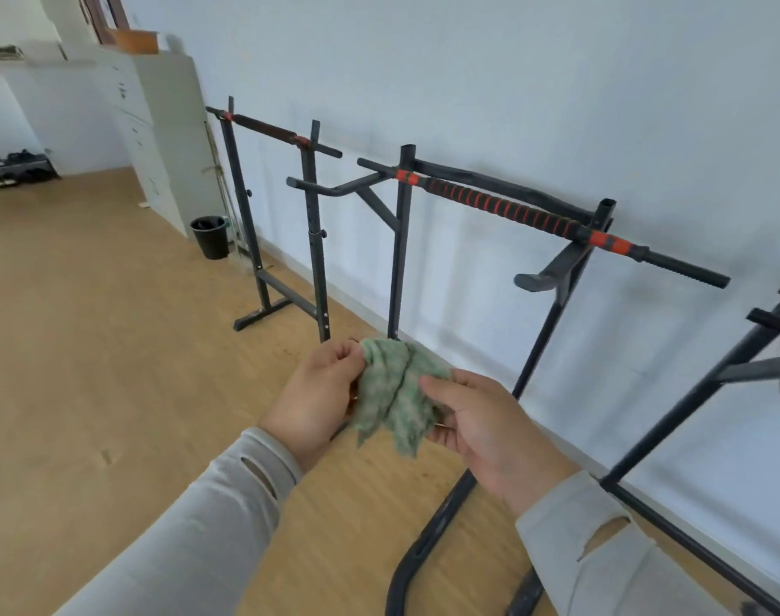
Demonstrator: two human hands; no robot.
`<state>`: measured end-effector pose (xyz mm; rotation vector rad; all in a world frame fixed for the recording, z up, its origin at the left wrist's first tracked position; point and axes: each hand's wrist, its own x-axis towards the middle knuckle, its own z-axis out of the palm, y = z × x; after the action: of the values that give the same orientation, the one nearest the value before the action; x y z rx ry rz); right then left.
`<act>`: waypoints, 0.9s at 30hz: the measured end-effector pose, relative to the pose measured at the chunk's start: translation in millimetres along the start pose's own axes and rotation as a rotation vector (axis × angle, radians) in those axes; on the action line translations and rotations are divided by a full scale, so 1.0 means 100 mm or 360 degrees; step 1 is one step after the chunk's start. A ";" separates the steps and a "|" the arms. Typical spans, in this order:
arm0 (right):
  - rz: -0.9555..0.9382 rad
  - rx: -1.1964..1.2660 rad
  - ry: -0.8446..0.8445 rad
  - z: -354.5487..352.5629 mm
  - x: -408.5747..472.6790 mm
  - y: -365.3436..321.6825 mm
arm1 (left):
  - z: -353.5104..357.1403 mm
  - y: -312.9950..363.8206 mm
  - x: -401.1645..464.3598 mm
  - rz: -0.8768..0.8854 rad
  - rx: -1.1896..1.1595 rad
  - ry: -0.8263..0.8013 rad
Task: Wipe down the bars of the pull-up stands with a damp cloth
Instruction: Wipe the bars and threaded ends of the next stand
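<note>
Your left hand [319, 395] pinches the green cloth [397, 395] at its top corner; your right hand [481, 426] grips its other edge, fingertips hidden behind the fabric. Cloth hangs in front of the near pull-up stand [512, 213], clear of the bar. Right-hand stand [734, 375] is cut off by the frame.

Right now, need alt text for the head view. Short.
Both hands, left hand and right hand, hold a crumpled green cloth in front of a black pull-up stand whose bar has a red-and-black wrapped grip. A second stand and a black bin sit further along the white wall, on a wooden floor.
</note>
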<state>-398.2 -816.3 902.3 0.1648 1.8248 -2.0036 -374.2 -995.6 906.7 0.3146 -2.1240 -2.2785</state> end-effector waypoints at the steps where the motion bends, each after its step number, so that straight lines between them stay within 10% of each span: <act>1: 0.0018 0.0086 -0.0007 0.20 0.03 0.00 | -0.21 0.03 0.01 -0.0150 -0.0282 0.0022; 6: 0.0137 0.0351 -0.0176 1.04 0.13 0.01 | -1.07 0.01 0.01 -0.0521 -0.0868 -0.0026; 19: -0.0342 -0.0097 0.0286 1.73 0.50 -0.02 | -2.10 0.07 0.26 0.0057 0.0105 -0.0105; 27: -0.0258 -0.0041 -0.0468 1.76 0.86 -0.49 | -2.10 0.19 0.65 -0.0057 0.0352 -0.0532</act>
<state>-461.1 -1005.0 939.5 -0.2802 1.7190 -1.9857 -407.9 -1214.0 903.7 -0.0335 -2.5545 -2.2509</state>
